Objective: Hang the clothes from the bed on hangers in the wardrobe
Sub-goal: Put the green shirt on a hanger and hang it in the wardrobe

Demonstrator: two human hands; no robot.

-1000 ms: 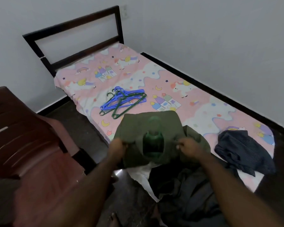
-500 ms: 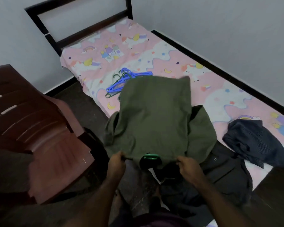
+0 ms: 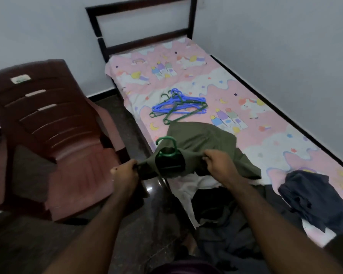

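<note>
Both my left hand (image 3: 125, 173) and right hand (image 3: 219, 165) pinch the olive shirt (image 3: 202, 141) closed-fingered, needing even shoulders over the green hanger (image 3: 166, 147).

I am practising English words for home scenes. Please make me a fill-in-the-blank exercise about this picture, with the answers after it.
1. Both hands, the left hand and the right hand, grip an olive-green ____.
2. The hook of a ____ hanger sticks out of the shirt's neck opening.
3. The spare hangers lie on the ____.
4. Left of the bed stands a brown plastic ____.

Answers: shirt; green; bed; chair
</note>
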